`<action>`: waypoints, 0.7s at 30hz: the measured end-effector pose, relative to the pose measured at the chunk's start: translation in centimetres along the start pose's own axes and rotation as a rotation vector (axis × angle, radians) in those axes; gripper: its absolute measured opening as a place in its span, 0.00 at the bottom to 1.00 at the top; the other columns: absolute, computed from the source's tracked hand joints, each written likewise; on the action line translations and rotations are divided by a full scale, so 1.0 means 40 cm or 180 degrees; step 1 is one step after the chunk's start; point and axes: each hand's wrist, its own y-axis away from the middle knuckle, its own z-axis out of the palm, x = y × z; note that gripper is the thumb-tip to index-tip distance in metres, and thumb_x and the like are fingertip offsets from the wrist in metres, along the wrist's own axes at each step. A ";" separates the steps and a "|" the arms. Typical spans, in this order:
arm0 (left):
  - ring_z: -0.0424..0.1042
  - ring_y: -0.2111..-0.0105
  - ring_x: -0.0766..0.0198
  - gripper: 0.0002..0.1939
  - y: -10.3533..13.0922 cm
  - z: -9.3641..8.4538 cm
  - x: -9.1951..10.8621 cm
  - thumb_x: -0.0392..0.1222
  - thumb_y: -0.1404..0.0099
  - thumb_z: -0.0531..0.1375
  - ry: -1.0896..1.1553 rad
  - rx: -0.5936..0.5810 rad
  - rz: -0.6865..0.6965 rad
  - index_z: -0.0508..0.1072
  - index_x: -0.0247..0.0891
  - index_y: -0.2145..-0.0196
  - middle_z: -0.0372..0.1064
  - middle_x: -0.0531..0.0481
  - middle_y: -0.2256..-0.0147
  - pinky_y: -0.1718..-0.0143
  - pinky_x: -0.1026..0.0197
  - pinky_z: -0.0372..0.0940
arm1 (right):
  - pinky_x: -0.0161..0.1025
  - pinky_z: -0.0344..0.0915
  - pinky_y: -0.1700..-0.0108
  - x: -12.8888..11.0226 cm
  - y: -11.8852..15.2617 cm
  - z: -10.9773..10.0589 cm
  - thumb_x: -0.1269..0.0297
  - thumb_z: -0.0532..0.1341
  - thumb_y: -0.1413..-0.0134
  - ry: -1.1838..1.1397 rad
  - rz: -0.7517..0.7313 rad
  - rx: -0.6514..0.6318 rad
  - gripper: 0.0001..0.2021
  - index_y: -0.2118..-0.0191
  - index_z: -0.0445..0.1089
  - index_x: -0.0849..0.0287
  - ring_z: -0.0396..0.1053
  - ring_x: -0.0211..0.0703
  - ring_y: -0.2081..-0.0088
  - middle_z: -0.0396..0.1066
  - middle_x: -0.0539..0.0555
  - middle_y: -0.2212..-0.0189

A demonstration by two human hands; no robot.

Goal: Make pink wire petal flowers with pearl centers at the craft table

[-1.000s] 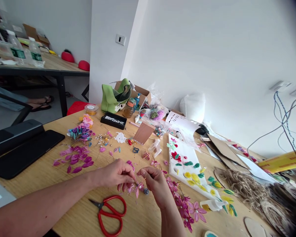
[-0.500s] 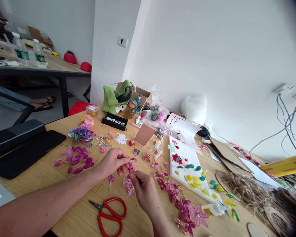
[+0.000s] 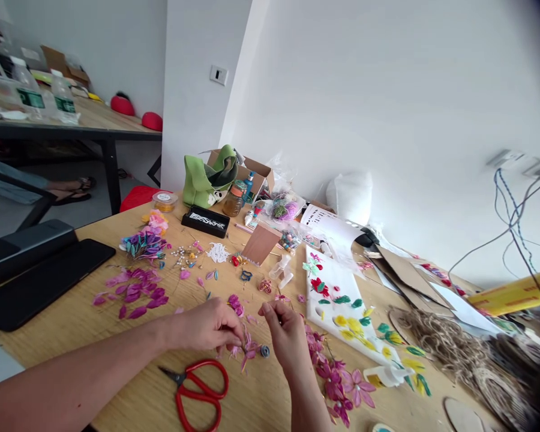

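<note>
My left hand (image 3: 216, 327) reaches down with bunched fingers to a small heap of pale pink petals (image 3: 251, 348). Its fingertips touch the heap's left edge; whatever they pinch is hidden. To the right, my right hand (image 3: 287, 336) is raised, thumb and index finger pressed together; anything between them is too small to make out. A small dark spool (image 3: 264, 351) lies between the hands, beside the petals. Red-handled scissors (image 3: 202, 390) rest below my left hand, blades pointing left. A magenta petal cluster (image 3: 236, 304) sits just beyond the hands.
Finished pink flowers (image 3: 337, 384) lie right of my right hand. A white board (image 3: 328, 264) carries red, green and yellow pieces. Loose magenta petals (image 3: 139, 291) are at left, near a black case (image 3: 49, 282). A green bag (image 3: 207, 180) and jars stand behind; twine (image 3: 450, 348) lies at right.
My left hand has moved down toward the pale petals, and my right hand has shifted up and right, widening the gap between them. The small spool now shows. The view has shifted slightly.
</note>
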 end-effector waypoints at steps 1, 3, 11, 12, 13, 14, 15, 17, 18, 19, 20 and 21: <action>0.70 0.79 0.67 0.09 0.000 -0.002 0.004 0.42 0.38 0.60 0.0446 -0.0036 -0.0189 0.79 0.37 0.71 0.74 0.49 0.77 0.76 0.66 0.64 | 0.35 0.52 0.73 0.006 -0.003 -0.002 0.52 0.56 0.43 -0.0120 0.0091 0.0022 0.18 0.75 0.69 0.61 0.58 0.39 0.76 0.62 0.49 0.81; 0.67 0.83 0.70 0.12 -0.001 -0.008 0.011 0.47 0.41 0.62 0.1297 -0.0014 -0.0388 0.77 0.34 0.72 0.72 0.50 0.78 0.81 0.67 0.61 | 0.35 0.54 0.71 0.011 -0.006 0.001 0.51 0.56 0.44 -0.0335 0.0151 0.0014 0.18 0.74 0.70 0.61 0.59 0.39 0.75 0.63 0.49 0.80; 0.64 0.85 0.72 0.14 -0.024 -0.036 0.012 0.46 0.48 0.67 0.2212 0.1629 -0.0512 0.72 0.32 0.75 0.69 0.53 0.81 0.86 0.70 0.56 | 0.34 0.53 0.73 -0.039 0.017 0.068 0.55 0.55 0.41 -0.0572 -0.0132 -0.0304 0.15 0.71 0.71 0.60 0.58 0.38 0.76 0.64 0.49 0.79; 0.63 0.86 0.73 0.13 -0.026 -0.037 0.010 0.45 0.49 0.67 0.2188 0.1784 -0.0563 0.71 0.32 0.76 0.68 0.54 0.82 0.87 0.71 0.54 | 0.34 0.54 0.72 -0.043 0.021 0.078 0.56 0.54 0.40 -0.0576 -0.0173 -0.0337 0.15 0.69 0.71 0.60 0.59 0.38 0.75 0.65 0.49 0.78; 0.62 0.86 0.73 0.12 -0.028 -0.037 0.007 0.45 0.49 0.66 0.2171 0.1897 -0.0605 0.71 0.33 0.76 0.67 0.55 0.83 0.87 0.71 0.53 | 0.34 0.55 0.72 -0.044 0.024 0.085 0.56 0.54 0.39 -0.0571 -0.0188 -0.0366 0.15 0.68 0.72 0.60 0.59 0.39 0.75 0.66 0.49 0.78; 0.61 0.86 0.74 0.12 -0.029 -0.037 0.004 0.44 0.49 0.66 0.2168 0.1972 -0.0640 0.70 0.33 0.77 0.67 0.55 0.83 0.88 0.72 0.52 | 0.34 0.55 0.72 -0.043 0.027 0.092 0.56 0.53 0.39 -0.0551 -0.0183 -0.0387 0.16 0.67 0.72 0.60 0.60 0.39 0.75 0.66 0.50 0.77; 0.60 0.87 0.74 0.11 -0.030 -0.038 0.002 0.44 0.49 0.66 0.2179 0.2013 -0.0667 0.70 0.33 0.77 0.67 0.55 0.83 0.88 0.72 0.51 | 0.34 0.56 0.72 -0.040 0.029 0.096 0.56 0.52 0.38 -0.0513 -0.0164 -0.0375 0.16 0.67 0.72 0.60 0.61 0.40 0.75 0.67 0.50 0.77; 0.60 0.86 0.75 0.11 -0.031 -0.038 -0.002 0.44 0.50 0.65 0.2208 0.2026 -0.0688 0.70 0.33 0.77 0.68 0.55 0.81 0.88 0.72 0.50 | 0.36 0.59 0.68 -0.033 0.029 0.101 0.56 0.53 0.38 -0.0392 -0.0167 -0.0261 0.16 0.65 0.73 0.60 0.64 0.42 0.71 0.70 0.52 0.75; 0.60 0.87 0.75 0.12 -0.031 -0.037 -0.003 0.44 0.50 0.65 0.2214 0.2024 -0.0695 0.70 0.33 0.77 0.68 0.55 0.81 0.88 0.71 0.50 | 0.37 0.60 0.65 -0.030 0.029 0.101 0.56 0.53 0.38 -0.0336 -0.0203 -0.0170 0.16 0.64 0.74 0.59 0.66 0.44 0.68 0.72 0.54 0.72; 0.60 0.87 0.75 0.12 -0.030 -0.037 -0.003 0.44 0.50 0.65 0.2214 0.2021 -0.0702 0.70 0.33 0.78 0.68 0.55 0.81 0.88 0.71 0.50 | 0.39 0.61 0.61 -0.027 0.028 0.101 0.56 0.54 0.38 -0.0301 -0.0249 -0.0069 0.15 0.63 0.74 0.59 0.68 0.46 0.64 0.74 0.55 0.69; 0.60 0.87 0.74 0.12 -0.030 -0.035 -0.002 0.44 0.50 0.65 0.2205 0.2012 -0.0709 0.70 0.33 0.78 0.68 0.54 0.81 0.88 0.71 0.50 | 0.41 0.61 0.57 -0.025 0.027 0.101 0.56 0.55 0.39 -0.0303 -0.0278 0.0025 0.15 0.62 0.75 0.58 0.68 0.48 0.60 0.74 0.56 0.65; 0.60 0.87 0.74 0.12 -0.030 -0.033 -0.001 0.44 0.50 0.65 0.2189 0.1997 -0.0711 0.70 0.33 0.78 0.68 0.54 0.81 0.88 0.71 0.50 | 0.42 0.60 0.55 -0.025 0.026 0.101 0.55 0.56 0.39 -0.0369 -0.0266 0.0074 0.14 0.61 0.75 0.58 0.68 0.49 0.58 0.75 0.57 0.63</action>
